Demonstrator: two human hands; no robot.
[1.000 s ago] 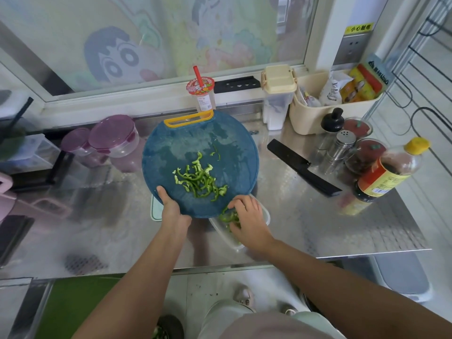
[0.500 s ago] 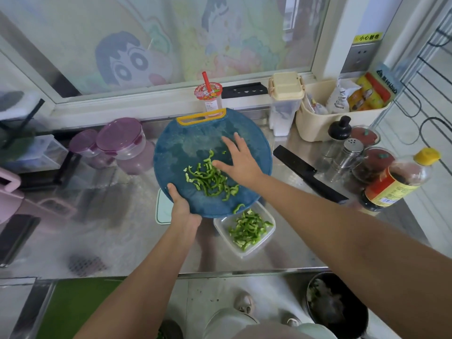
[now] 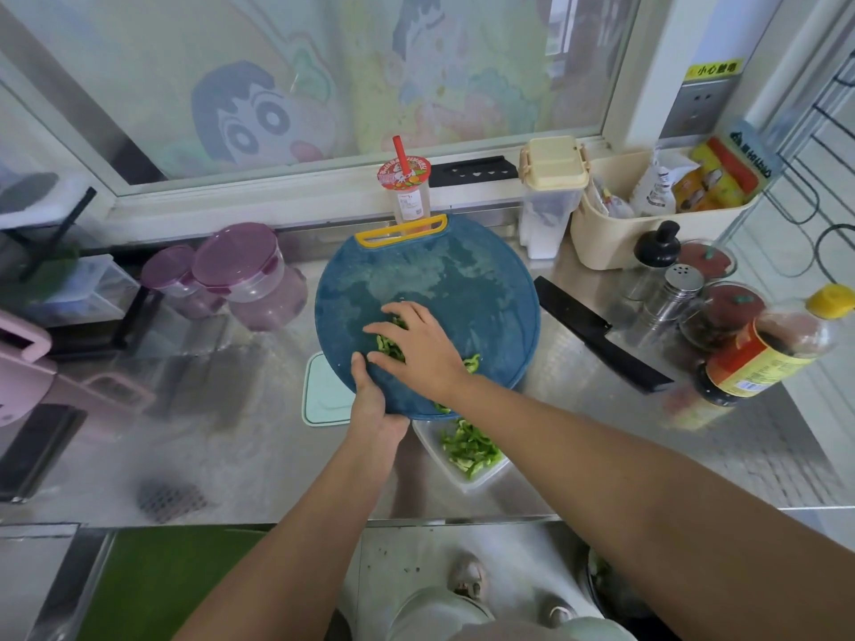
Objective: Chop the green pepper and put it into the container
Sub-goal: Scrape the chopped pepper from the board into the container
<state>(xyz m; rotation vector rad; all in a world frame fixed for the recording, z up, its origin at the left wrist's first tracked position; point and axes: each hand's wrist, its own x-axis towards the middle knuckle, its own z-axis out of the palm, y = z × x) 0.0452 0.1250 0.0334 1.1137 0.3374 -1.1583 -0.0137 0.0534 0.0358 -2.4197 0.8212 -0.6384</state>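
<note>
A round blue cutting board with a yellow handle is tilted toward me. My left hand grips its near edge. My right hand lies flat on the board with fingers spread over the chopped green pepper strips, most of them hidden under the palm. Below the board's near edge sits a clear square container holding more green pepper pieces. A few strips hang at the board's rim above it.
A black cleaver lies right of the board. Sauce bottle, shaker and jars crowd the right side. Purple-lidded containers stand at left. A pale green lid sits under the board. A drink cup stands behind.
My right hand went from the container up onto the board, then drew back toward me over the pepper strips. The strips have shifted nearer the board's near edge. The left hand kept its grip.
</note>
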